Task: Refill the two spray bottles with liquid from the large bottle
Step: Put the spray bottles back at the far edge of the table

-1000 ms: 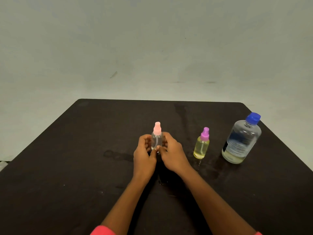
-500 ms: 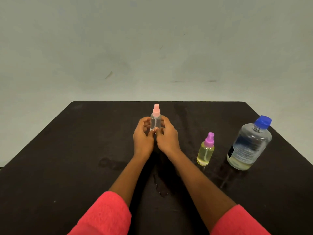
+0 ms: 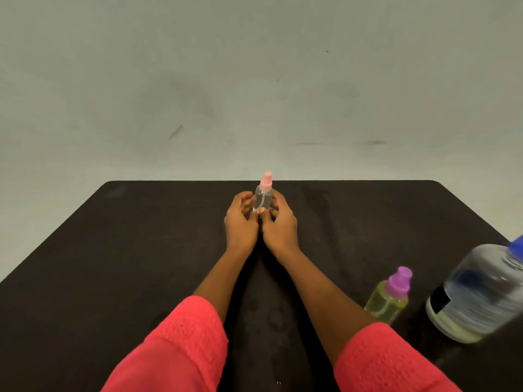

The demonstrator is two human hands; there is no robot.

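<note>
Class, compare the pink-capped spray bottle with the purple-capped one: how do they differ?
The pink-capped spray bottle looks clear; the purple-capped spray bottle holds yellow liquid. The pink-capped one is cupped between both hands, far across the table; the purple-capped one stands untouched nearby. Both stand capped.

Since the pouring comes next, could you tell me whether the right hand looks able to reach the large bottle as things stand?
Probably yes, once it lets go: the right hand is cupping the pink-topped spray bottle, and only the purple-topped spray bottle stands beside the large bottle.

Two bare forearms; each upper arm covered by a coral-red sleeve [image 3: 181,343] of textured, open-patterned fabric, ending below the elbow.
</note>
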